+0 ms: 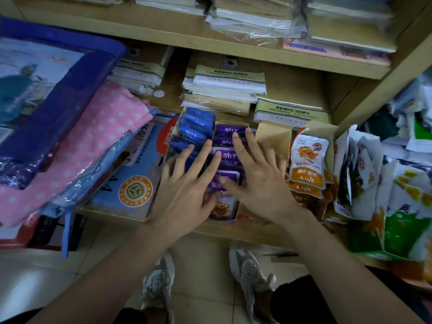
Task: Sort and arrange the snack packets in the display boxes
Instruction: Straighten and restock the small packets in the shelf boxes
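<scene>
Three open display boxes stand side by side on a low wooden shelf [233, 235]. The left box holds blue snack packets [196, 123], the middle box [235, 217] purple packets [228, 153], the right one orange packets [308, 160]. My left hand [187, 183] lies with fingers spread across the blue and purple packets. My right hand [259, 174] lies flat with straight fingers over the purple row, its thumb on a purple packet. Neither hand grips anything. The front part of the purple row is hidden under my hands.
Left of the boxes lie a blue carton [133, 174], pink dotted fabric in plastic [93, 146] and a blue bag [46, 90]. Paper stacks [229, 90] sit behind the boxes. Loose snack bags [397, 195] pile at the right. My shoes [250, 274] stand on the tiled floor below.
</scene>
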